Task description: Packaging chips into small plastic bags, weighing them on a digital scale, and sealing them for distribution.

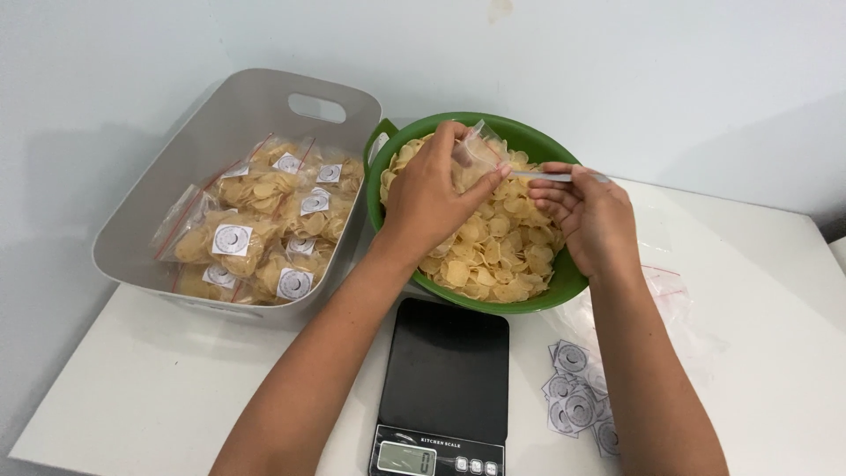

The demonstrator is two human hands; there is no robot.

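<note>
Overhead, left hand (429,196) and right hand (589,214) pinch a clear bag (483,145); round-printed white labels (577,405) lie right.

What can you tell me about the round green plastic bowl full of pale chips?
The round green plastic bowl stands upright on the white table, behind the black kitchen scale and right beside the grey plastic tub. It has a thick rim with a handle on its left side. Pale yellow round chips heap it nearly to the rim. The left hand holds a clear plastic bag over the chips; the right hand hovers above its right side.
</note>
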